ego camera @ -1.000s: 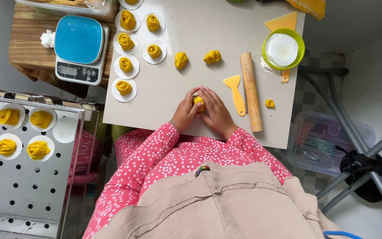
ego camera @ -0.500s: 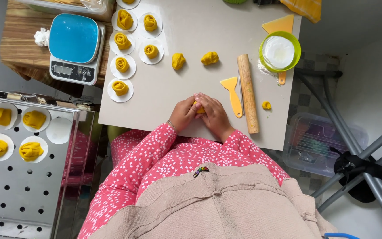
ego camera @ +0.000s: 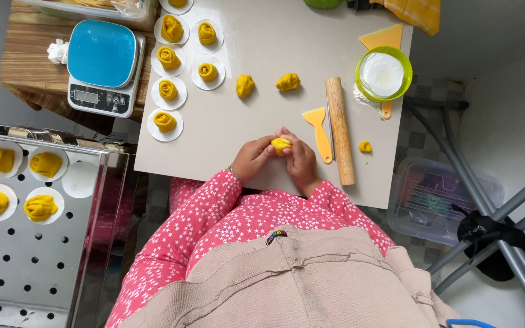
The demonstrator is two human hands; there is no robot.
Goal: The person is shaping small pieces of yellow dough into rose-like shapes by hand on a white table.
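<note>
I have a small piece of yellow dough (ego camera: 281,144) pinched between both hands over the near edge of the pale table (ego camera: 262,97). My left hand (ego camera: 253,159) curls its fingers around the dough's left side, and my right hand (ego camera: 299,159) closes on it from the right, thumb on top (so both are holding the same lump). Just right of my right hand lie a yellow plastic scraper (ego camera: 318,129) and a wooden rolling pin (ego camera: 339,130), side by side, with a tiny dough scrap (ego camera: 365,146) beyond the pin. Farther off sit two loose dough lumps (ego camera: 245,85), and to their left rolled dough rosettes on round white papers (ego camera: 165,122). A blue kitchen scale (ego camera: 100,65) stands at the far left, a green bowl of flour (ego camera: 383,74) at the far right.
</note>
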